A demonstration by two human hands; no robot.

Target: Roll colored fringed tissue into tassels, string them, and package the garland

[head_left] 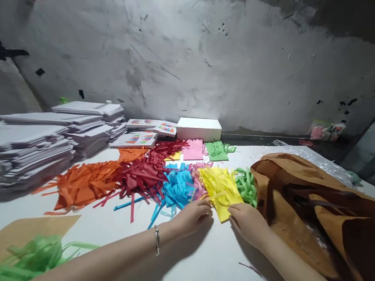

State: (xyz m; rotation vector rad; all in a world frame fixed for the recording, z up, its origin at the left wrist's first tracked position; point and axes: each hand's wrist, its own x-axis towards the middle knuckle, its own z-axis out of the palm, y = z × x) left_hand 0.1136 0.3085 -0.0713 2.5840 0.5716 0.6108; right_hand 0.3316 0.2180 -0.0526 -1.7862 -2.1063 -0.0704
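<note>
- Yellow fringe (224, 194): mid bench (188, 276), btwn the two hands, solid end toward the person, loose strips toward the wall (196, 60).
- R hand (249, 222): fingers on the yellow's near R edge; can't tell if pinched or just resting.
- L hand (196, 213): fingers bent, by the yellow's near L edge; can't tell if it grips anything.
- Silver bracelet (157, 241) on L wrist.
- L of yellow, in order: pink strips (203, 174), blue fringe (178, 185), dk red fringe (143, 176), orange fringe (88, 181); they touch or overlap.
- R of yellow: green fringe (246, 188), then big brown bag (287, 219), crumpled.
- Behind: pink bundle (193, 150) & green bundle (218, 151), side by side, in front of white box (198, 129).
- Back L: printed boxes (136, 139), w/ tall white stacks (21, 139) farther L.
- Near L corner: lt green strips (35, 254) on brown sheet (59, 225), partly behind L forearm.
- Dk scrap (250, 268) near R forearm.
- Clear plastic (320, 161) behind bag.
</note>
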